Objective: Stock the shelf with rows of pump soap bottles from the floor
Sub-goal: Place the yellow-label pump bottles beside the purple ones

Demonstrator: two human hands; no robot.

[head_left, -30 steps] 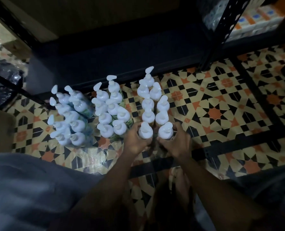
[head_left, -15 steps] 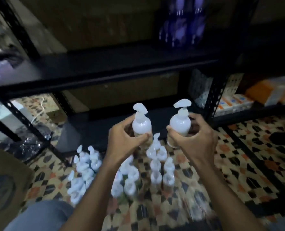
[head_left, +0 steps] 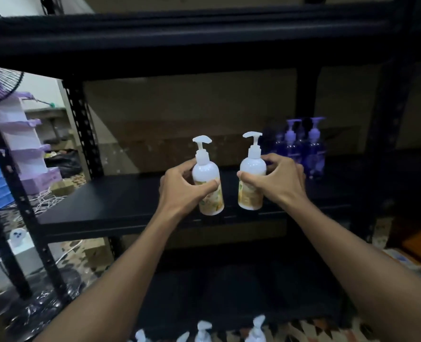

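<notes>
Two pump soap bottles, one per hand, head view only.

Grip: left hand (head_left: 180,186) is wrapped round the left bottle (head_left: 205,172) at mid-body, thumb across the label front, fingers behind. Right hand (head_left: 278,183) clamps the right bottle (head_left: 252,166) the same way, thumb on the front just under the shoulder. On both bottles the pump, neck and base stick out clear of the fist.

Position: both bottles sit over the front part of the middle shelf board (head_left: 120,201), side by side with a gap between them, not touching. Left one leans slightly, base kicked right; right one is near upright. Can't tell whether either base touches the board.

Look: white body, white pump head with the nozzle pointing right, yellow-orange label on the lower half. Label print unreadable.

Purple pump bottles (head_left: 303,149) stand at the back right of the same board, just beyond the right hand, blurred.

Below the board, at the bottom frame edge, only the white pump tops of the floor bottles (head_left: 204,329) show; bodies are cut off. Board's right end is lost in shadow.
</notes>
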